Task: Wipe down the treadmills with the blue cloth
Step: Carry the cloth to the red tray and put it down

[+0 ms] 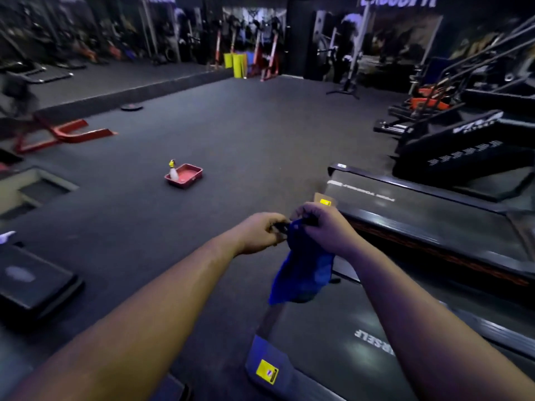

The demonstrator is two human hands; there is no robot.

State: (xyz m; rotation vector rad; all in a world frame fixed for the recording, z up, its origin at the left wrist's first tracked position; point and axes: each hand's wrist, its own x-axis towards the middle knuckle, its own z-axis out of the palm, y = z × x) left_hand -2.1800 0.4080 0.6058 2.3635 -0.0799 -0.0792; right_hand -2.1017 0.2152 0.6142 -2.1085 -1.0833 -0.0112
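Head view: a dim gym floor, both forearms reaching forward.
Left hand point(262, 233): fingers were curled closed, pinching the top edge of the blue cloth point(304, 270) from the left.
Right hand point(321, 227): fingers were closed over the same top edge from the right, just beside the left hand, knuckles up.
Blue cloth: it hung bunched below the two hands, its top gathered between them and its lower end free in the air, above the near treadmill point(362, 342).
Near treadmill: its dark belt lay at lower right, with white lettering on it and a yellow sticker on the corner cover.
Far treadmill point(419, 215): it stood just behind the hands, on the right, its belt running away to the right edge.
Red tray point(189, 172): it sat on the black floor well apart from the hands, ahead and to the left.
Spray bottle point(173, 170): upright, yellow-headed, at the tray's left end; whether inside or beside it could not be told.
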